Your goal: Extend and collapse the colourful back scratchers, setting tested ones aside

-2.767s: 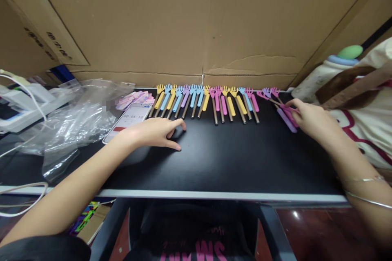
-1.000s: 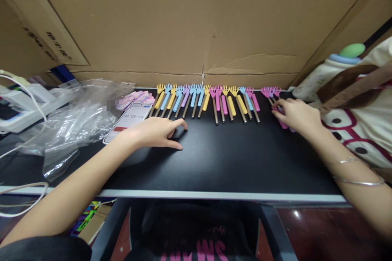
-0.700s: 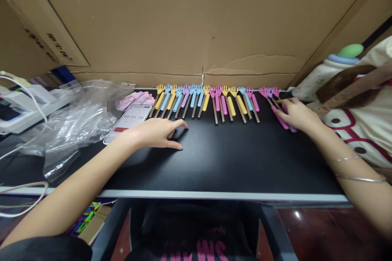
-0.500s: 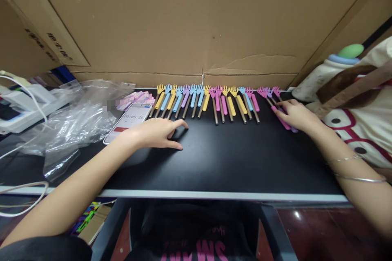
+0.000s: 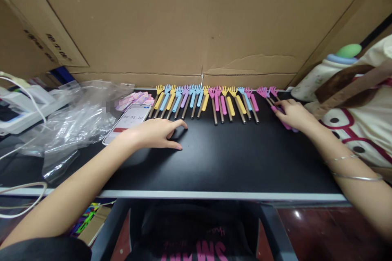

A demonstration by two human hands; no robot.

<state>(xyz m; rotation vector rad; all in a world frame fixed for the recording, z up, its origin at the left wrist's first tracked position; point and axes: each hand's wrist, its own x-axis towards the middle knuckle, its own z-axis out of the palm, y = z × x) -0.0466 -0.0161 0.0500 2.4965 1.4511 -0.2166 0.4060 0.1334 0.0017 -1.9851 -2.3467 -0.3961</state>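
A row of back scratchers [image 5: 216,104] lies along the back of the black table, with small claw-shaped heads, metal rods and yellow, blue, purple or pink handles. My right hand [image 5: 294,114] is at the right end, its fingers closed over a small group of pink and purple back scratchers [image 5: 285,124]. The claw heads of this group point toward the cardboard, and my fingers hide part of the rods. My left hand [image 5: 159,133] hovers low at the left, beside the phone [image 5: 132,117], thumb and fingers apart with nothing between them.
Clear plastic bags [image 5: 81,110] and a pile of pink printed pieces [image 5: 136,100] lie at the left, near a white device [image 5: 30,108] with cables. A cardboard wall [image 5: 202,20] closes the back. A bottle [image 5: 327,73] and a cloth bag [image 5: 361,130] stand at the right.
Among the back scratchers under my right hand, the pink and purple claw heads on the right have come together. My left hand stays in place.
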